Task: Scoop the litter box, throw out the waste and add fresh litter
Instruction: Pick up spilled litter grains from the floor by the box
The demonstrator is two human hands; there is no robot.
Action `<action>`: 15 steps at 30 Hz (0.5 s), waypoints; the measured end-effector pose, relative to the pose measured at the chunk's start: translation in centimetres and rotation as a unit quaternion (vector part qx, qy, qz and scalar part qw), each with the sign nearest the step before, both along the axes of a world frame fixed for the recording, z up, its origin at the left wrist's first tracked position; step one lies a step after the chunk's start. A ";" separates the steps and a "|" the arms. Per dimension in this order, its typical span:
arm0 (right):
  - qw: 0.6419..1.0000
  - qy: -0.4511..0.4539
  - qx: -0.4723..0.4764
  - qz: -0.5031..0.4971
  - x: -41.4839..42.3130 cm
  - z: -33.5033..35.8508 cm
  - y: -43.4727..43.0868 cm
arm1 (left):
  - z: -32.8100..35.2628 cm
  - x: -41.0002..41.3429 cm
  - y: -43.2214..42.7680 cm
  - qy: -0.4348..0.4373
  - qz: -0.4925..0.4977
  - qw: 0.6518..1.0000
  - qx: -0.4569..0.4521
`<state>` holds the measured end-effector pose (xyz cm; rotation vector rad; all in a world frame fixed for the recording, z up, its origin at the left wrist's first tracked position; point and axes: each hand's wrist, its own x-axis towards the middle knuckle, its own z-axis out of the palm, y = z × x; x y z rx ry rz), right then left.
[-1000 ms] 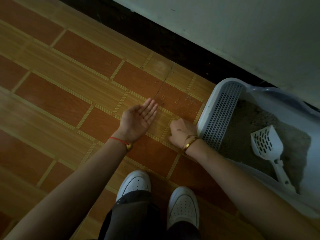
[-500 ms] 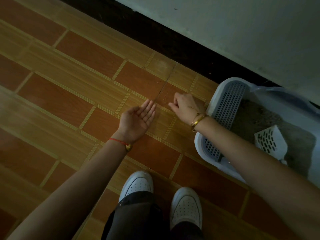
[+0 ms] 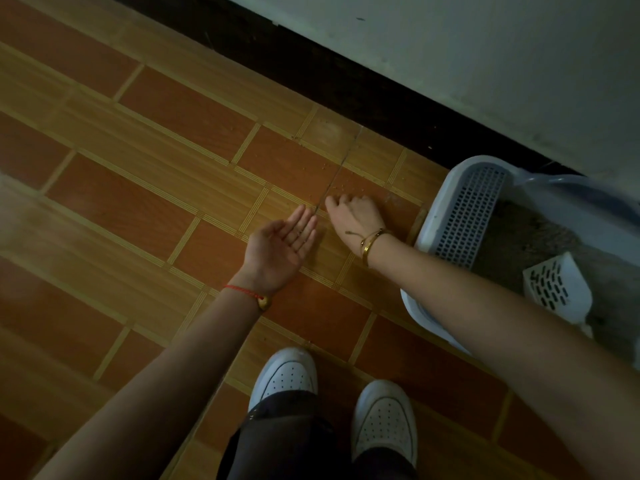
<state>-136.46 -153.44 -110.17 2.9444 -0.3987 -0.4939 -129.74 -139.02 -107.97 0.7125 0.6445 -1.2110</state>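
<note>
A pale litter box (image 3: 446, 202) with a perforated grid step stands at the right, grey litter (image 3: 519, 233) inside it. A white slotted scoop (image 3: 557, 289) lies on the litter, touched by neither hand. Spilled litter grains (image 3: 343, 181) dot the brown floor tiles left of the box. My left hand (image 3: 280, 244) lies palm up and cupped on the floor, a few grains on the fingers. My right hand (image 3: 353, 213) presses knuckles-up on the floor beside it, fingers curled against the tiles among the grains.
A white wall (image 3: 450, 46) with a black skirting (image 3: 311, 64) runs diagonally across the top. My two white shoes (image 3: 284, 375) stand at the bottom centre. Brown and tan floor tiles (image 3: 138, 168) stretch to the left.
My right hand has swept along the floor from the box's step up and then leftward, ending next to my left palm's fingertips. The left hand has stayed cupped in place.
</note>
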 end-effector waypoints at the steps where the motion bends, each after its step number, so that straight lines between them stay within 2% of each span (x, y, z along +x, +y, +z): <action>1: 1.000 -0.009 0.005 0.011 0.0 -0.2 0.0 | -0.1 0.0 0.0 0.000 -0.001 1.000 0.001; 4: 1.000 -0.023 0.010 0.016 -0.1 0.0 0.0 | -0.1 -0.1 0.1 -0.003 -0.003 1.000 0.000; 6: 0.998 -0.030 0.039 -0.033 -0.6 0.0 0.0 | -0.1 -0.1 0.1 -0.008 -0.005 1.000 -0.001; 8: 0.991 -0.094 0.069 -0.066 -0.5 1.2 0.0 | -0.1 -0.1 0.1 -0.014 -0.007 1.000 -0.003; 9: 0.982 -0.156 0.096 -0.047 -0.4 1.5 0.2 | -0.1 -0.2 0.1 -0.016 -0.009 1.000 -0.004; 11: 0.973 -0.182 0.139 0.021 -0.2 1.7 1.4 | -0.1 -0.4 0.0 -0.021 -0.015 1.000 0.001; 12: 0.976 -0.153 0.148 0.050 -0.8 -0.3 1.6 | 0.0 -0.5 0.0 -0.024 -0.020 0.999 0.003; 13: 0.982 -0.079 0.164 0.049 -1.9 -2.5 2.0 | 0.0 -0.5 0.0 -0.026 -0.025 0.999 0.001; 15: 0.979 0.016 0.201 -0.013 -3.6 -5.5 2.7 | 0.0 -0.5 0.0 -0.023 -0.022 0.999 -0.010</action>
